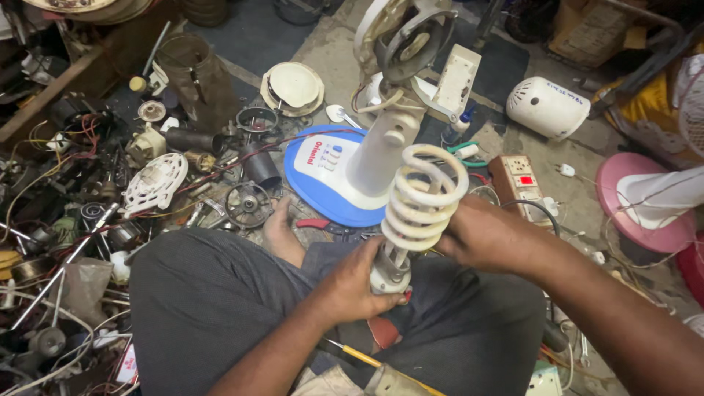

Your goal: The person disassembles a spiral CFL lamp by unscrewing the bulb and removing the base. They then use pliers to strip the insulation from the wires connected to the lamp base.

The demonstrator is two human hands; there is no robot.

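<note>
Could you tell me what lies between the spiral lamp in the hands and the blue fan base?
In the head view, the white fan stand column rises from the blue fan base, right behind the spiral lamp.

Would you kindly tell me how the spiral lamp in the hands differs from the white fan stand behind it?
The spiral lamp is a coiled tube, while the fan stand is a smooth tapering column. The lamp is held off the floor by the left hand and right hand; the stand rests upright on a blue and white base. The lamp looks much smaller. Both are white.
</note>
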